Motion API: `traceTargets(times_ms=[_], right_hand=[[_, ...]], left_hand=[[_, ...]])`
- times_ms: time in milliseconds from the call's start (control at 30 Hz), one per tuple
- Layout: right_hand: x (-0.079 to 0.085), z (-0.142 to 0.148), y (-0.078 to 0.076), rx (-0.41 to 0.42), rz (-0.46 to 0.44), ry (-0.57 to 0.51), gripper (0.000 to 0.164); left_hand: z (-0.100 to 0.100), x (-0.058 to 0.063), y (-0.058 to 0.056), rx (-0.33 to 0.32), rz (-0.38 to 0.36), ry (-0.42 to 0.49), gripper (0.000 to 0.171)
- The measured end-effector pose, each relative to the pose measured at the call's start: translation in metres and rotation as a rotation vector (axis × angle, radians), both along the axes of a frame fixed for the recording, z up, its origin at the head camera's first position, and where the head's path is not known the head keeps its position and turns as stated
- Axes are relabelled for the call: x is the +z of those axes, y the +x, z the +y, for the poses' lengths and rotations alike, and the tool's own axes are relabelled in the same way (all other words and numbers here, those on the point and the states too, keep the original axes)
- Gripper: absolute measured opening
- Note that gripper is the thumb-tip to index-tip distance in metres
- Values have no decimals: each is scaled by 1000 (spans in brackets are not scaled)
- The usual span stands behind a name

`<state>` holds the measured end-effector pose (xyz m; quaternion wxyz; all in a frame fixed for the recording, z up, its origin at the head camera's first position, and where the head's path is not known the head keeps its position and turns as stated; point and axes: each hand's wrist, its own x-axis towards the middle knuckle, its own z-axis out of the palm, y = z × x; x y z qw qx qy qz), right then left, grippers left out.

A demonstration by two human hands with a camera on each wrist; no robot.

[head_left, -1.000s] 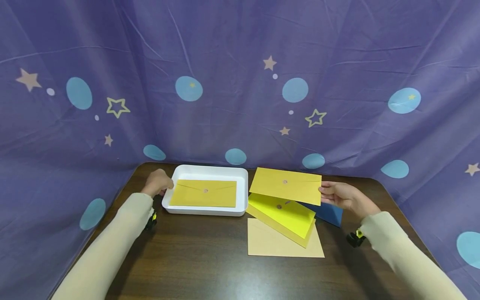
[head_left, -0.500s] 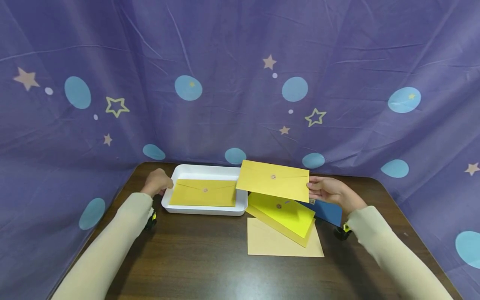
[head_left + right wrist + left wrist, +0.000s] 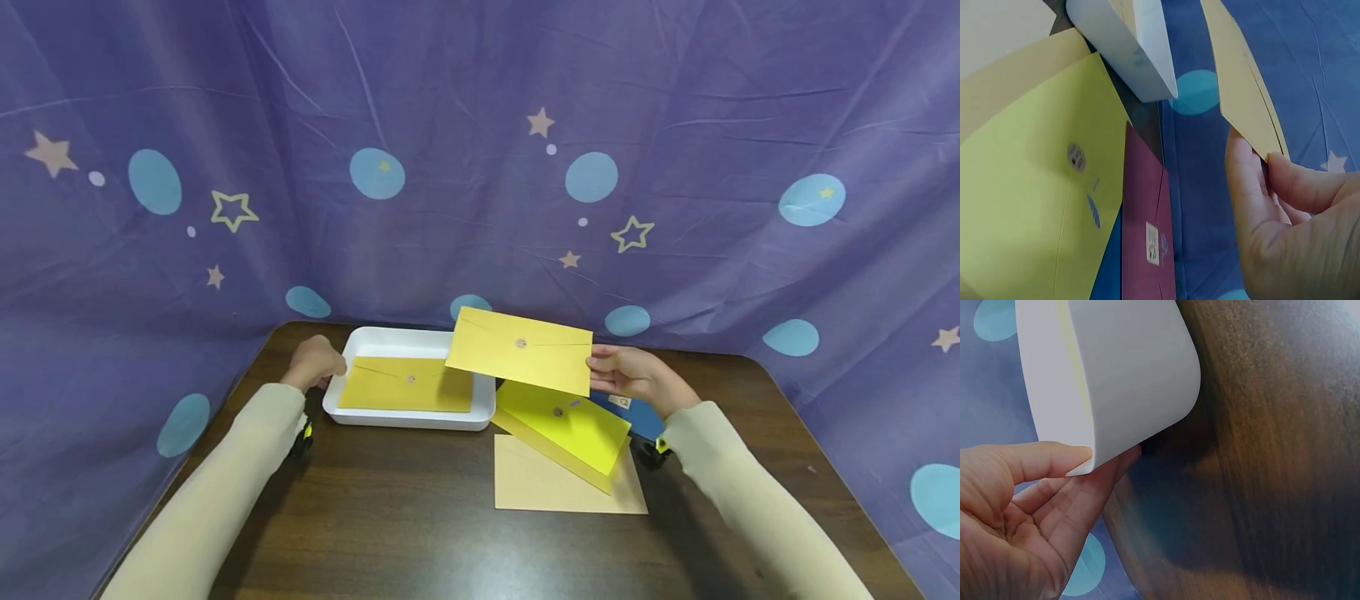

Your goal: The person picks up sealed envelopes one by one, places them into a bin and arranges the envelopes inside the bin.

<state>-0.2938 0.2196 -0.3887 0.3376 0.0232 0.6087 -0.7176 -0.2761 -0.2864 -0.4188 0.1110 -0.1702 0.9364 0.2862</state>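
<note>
My left hand [image 3: 315,362] pinches the left rim of the white tray [image 3: 408,419], thumb over the rim and fingers under it in the left wrist view. A golden-yellow envelope [image 3: 393,392] lies flap side up in the tray. My right hand [image 3: 633,377] pinches the right edge of another golden-yellow envelope [image 3: 517,350] with a round seal. That envelope is tilted in the air, partly in front of the tray's right end. Below it lies a bright yellow envelope [image 3: 577,429] on a darker yellow envelope [image 3: 551,450].
A beige envelope [image 3: 536,483] lies at the front of the pile. A blue envelope [image 3: 648,421] sits at its right. The right wrist view shows a dark red envelope [image 3: 1141,219] beside them. A patterned purple curtain [image 3: 480,167] hangs behind the dark wooden table [image 3: 375,508].
My right hand has carried the held envelope left and slightly up, from above the pile to partly in front of the tray. The left hand and tray have stayed in place.
</note>
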Motion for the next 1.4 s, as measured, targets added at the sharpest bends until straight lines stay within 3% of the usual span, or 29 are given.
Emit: traceTargets(times_ms=[300, 567, 900, 1200, 1400], right_hand=[[1, -29, -3, 83, 64, 111, 53], [9, -48, -8, 29, 65, 189, 49], [10, -70, -8, 36, 95, 272, 49], [7, -89, -4, 26, 111, 313, 52], [7, -102, -4, 2, 102, 320, 43]], left_hand=[[-1, 0, 1, -2, 17, 9, 11], [0, 1, 1, -1, 20, -1, 9], [-1, 0, 1, -4, 28, 11, 12], [-2, -3, -2, -14, 37, -3, 11], [-2, -3, -2, -8, 36, 4, 14]])
